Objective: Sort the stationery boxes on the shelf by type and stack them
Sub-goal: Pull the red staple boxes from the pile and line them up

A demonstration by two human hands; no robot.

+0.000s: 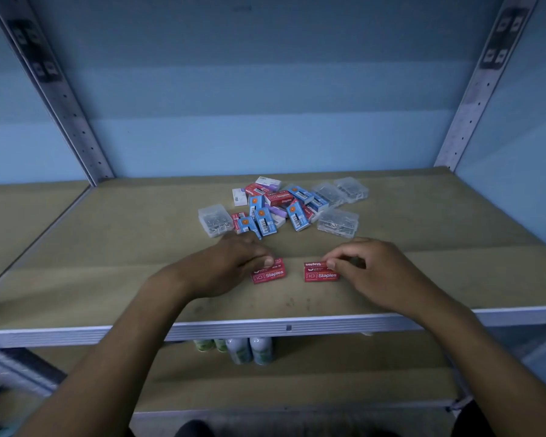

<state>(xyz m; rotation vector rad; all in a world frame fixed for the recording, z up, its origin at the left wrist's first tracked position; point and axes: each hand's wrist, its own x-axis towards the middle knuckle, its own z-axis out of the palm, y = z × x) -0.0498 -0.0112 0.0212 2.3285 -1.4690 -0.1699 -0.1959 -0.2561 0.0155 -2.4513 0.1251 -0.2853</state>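
Observation:
Two red staples boxes lie side by side near the front of the brown shelf board (108, 247). My left hand (230, 263) grips the left red box (270, 273) at its upper left corner. My right hand (369, 266) pinches the right red box (319, 272) at its upper right edge. Behind them sits a mixed pile (281, 206) of blue boxes, red staples boxes and white-purple boxes. Clear plastic cases of metal clips lie around the pile: one at its left (214, 219), one at its right front (338, 223), two at the back right (344, 190).
Perforated metal uprights rise at the back left (76, 127) and back right (464, 121) corners. A metal rail (297, 326) edges the shelf front. On the lower shelf stand several white and green bottles (249, 350). A blue wall backs the shelf.

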